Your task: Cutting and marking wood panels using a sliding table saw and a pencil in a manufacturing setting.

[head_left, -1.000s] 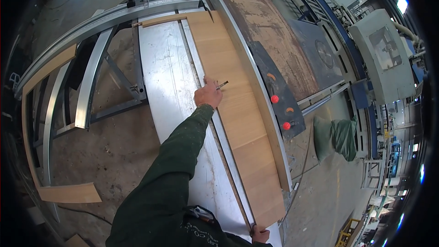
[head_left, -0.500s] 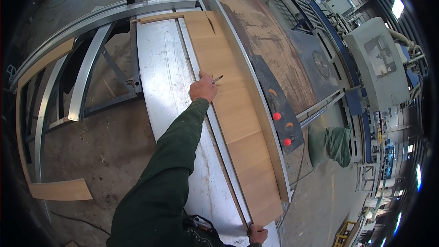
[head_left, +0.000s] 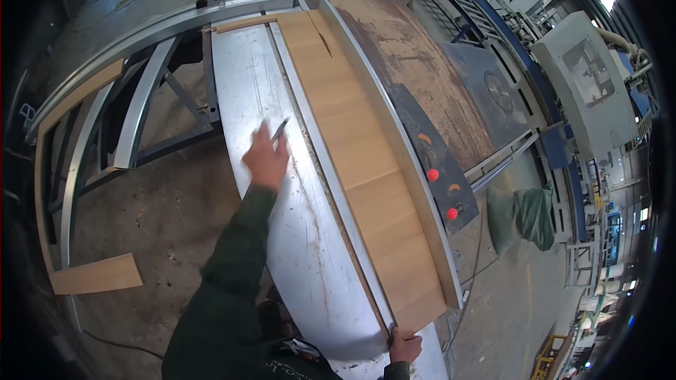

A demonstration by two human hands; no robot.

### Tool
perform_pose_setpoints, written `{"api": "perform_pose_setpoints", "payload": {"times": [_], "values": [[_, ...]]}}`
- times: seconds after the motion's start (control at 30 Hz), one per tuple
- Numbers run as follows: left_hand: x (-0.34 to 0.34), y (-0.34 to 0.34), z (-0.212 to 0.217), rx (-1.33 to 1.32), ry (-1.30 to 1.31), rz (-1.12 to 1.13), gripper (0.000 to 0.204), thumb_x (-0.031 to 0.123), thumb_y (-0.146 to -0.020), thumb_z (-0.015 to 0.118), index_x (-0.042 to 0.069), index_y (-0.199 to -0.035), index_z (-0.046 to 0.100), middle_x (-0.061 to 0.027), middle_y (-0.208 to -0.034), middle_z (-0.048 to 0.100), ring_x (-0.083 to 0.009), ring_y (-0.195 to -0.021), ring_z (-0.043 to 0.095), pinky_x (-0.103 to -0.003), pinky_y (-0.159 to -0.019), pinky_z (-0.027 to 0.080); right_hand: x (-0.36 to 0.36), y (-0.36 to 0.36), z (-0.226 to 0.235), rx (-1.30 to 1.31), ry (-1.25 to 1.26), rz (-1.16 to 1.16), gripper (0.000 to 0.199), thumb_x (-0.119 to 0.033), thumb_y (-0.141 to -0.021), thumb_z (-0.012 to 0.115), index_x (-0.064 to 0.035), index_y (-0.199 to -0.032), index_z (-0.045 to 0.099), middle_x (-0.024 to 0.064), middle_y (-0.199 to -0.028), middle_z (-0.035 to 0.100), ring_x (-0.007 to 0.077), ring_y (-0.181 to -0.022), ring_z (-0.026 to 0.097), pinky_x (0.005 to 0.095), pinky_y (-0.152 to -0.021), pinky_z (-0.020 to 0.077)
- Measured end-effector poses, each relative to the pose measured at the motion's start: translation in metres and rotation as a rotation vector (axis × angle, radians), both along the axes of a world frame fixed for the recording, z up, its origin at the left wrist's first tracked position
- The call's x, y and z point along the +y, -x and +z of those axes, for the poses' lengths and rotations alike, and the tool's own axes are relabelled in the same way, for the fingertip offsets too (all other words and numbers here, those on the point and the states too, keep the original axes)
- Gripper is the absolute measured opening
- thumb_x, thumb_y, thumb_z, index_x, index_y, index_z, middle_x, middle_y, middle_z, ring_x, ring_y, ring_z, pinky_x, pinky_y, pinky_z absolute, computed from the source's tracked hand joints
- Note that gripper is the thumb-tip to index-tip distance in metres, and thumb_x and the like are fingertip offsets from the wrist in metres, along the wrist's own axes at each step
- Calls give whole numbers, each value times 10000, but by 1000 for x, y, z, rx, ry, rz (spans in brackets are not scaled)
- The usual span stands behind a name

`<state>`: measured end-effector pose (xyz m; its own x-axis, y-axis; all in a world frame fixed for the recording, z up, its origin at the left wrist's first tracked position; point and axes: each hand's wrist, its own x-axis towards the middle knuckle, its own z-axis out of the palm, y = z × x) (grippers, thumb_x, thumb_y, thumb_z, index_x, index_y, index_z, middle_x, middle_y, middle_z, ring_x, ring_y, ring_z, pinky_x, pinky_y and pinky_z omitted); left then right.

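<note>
Workshop floor, big sliding table saw (head_left: 296,239) filling centre frame. Long light-wood board (head_left: 366,169) lies along metal table, upper centre to lower right. Left hand (head_left: 266,160) centre-left, blurred, fingers closed round thin pencil (head_left: 279,129), probably just above table, left of board. Right hand (head_left: 403,346) bottom centre, fingers wrapped on board's near end. Offcut (head_left: 95,276) on floor, lower left. Red buttons (head_left: 442,194) right of board.

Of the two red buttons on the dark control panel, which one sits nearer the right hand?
The lower red button; the upper red button is farther up the dark control panel from the right hand gripping the board's end.
</note>
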<state>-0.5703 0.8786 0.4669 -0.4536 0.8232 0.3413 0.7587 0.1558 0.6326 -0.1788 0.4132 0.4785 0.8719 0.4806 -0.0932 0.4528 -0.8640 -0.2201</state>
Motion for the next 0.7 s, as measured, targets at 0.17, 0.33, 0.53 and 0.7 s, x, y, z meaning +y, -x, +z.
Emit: {"api": "perform_pose_setpoints", "payload": {"times": [0.17,0.33,0.53,0.7], "values": [[-188,20,-1,30,267,137,612,433,-992,591,-5,-1411,517,-270,-1200,634,-458,-1007,672,-527,-832,547,18,23,18,25,-14,-21,672,-544,-674,882,33,-877,604,232,-845,712,417,-831,708,509,-790,557],[-222,-3,-11,-175,236,158,597,473,-1005,567,-22,-1337,540,-308,-1100,691,-508,-1029,651,-543,-882,517,33,37,20,101,-55,-13,631,-514,-669,887,-15,-904,580,205,-839,712,419,-827,707,516,-776,550],[-193,-4,-8,-87,374,212,578,539,-997,545,-3,-1192,592,-295,-1005,712,-507,-925,676,-586,-813,516,49,40,30,63,-56,4,642,-531,-678,878,-27,-951,590,216,-856,716,438,-843,705,526,-787,545],[-171,15,-18,-24,385,222,598,563,-994,528,-1,-1179,603,-281,-975,722,-493,-899,690,-588,-798,520,73,50,36,80,-26,60,683,-561,-688,866,-14,-997,599,235,-900,725,451,-882,710,529,-802,548]]}}
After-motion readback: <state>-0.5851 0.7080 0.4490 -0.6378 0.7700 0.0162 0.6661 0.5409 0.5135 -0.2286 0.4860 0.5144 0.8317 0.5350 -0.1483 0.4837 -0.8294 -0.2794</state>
